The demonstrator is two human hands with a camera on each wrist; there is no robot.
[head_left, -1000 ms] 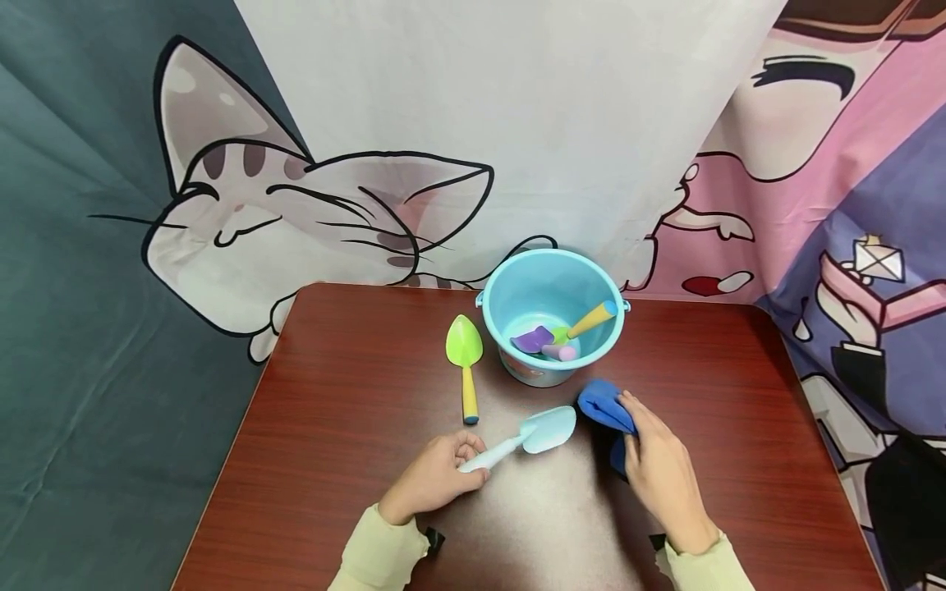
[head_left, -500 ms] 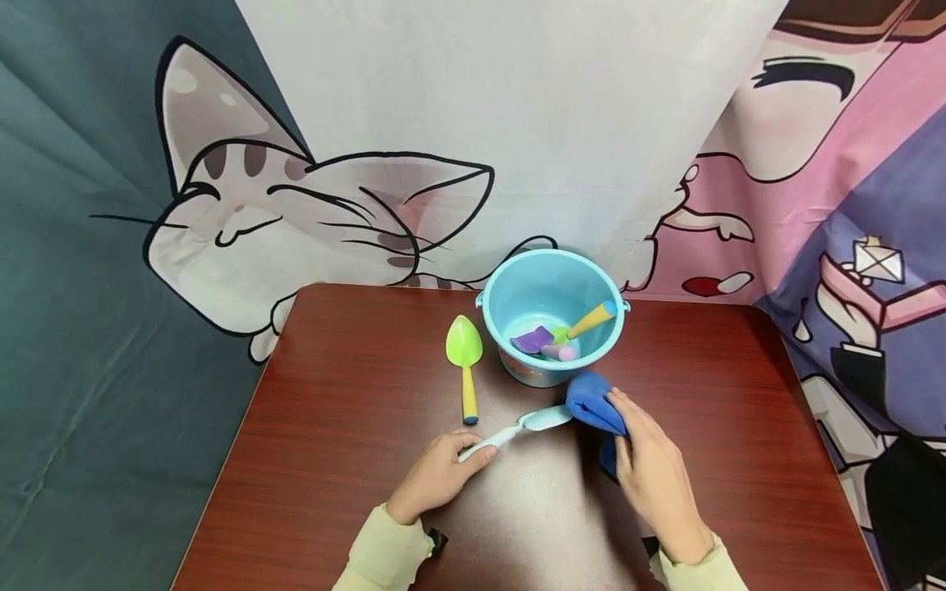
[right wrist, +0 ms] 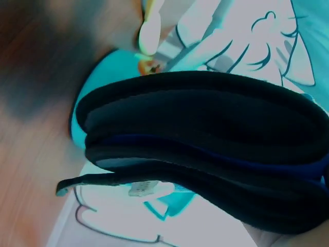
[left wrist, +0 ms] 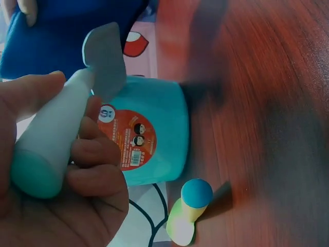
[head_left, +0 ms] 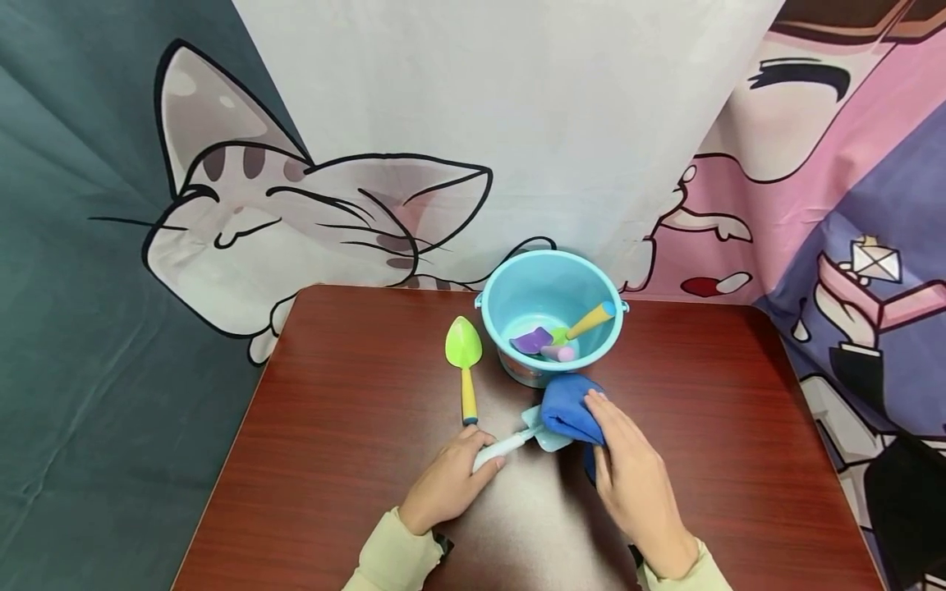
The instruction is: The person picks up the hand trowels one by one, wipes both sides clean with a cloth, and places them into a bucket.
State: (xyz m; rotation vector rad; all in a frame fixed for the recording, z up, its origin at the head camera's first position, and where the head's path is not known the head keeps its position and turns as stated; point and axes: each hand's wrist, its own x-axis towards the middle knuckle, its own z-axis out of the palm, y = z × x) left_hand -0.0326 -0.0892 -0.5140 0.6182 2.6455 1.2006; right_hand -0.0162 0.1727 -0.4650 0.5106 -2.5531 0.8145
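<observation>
My left hand (head_left: pixel 451 480) grips the pale handle of a light blue toy shovel (head_left: pixel 504 448). In the left wrist view, fingers curl round that shovel (left wrist: pixel 54 121), whose handle end is teal. A folded blue cloth (head_left: pixel 567 409) is held by my right hand (head_left: pixel 639 488) and covers part of the shovel's blade in the head view. The layered cloth (right wrist: pixel 205 113) looks dark and fills much of the right wrist view, hiding most of that hand. Just beyond the left hand's fingers lies a green toy trowel (head_left: pixel 464 345) with a yellow handle.
Behind the cloth stands a light blue bucket (head_left: pixel 547 283), holding a purple piece (head_left: pixel 530 341), a pink-ended piece (head_left: pixel 563 354) and a yellow-handled green tool (head_left: pixel 591 320). The dark red wooden table (head_left: pixel 332 427) ends at a printed curtain (head_left: pixel 443 98).
The blue cloth has moved left onto the shovel's blade with my right hand. My left hand has shifted slightly right, and the shovel has turned in it. Bucket and trowel stay put.
</observation>
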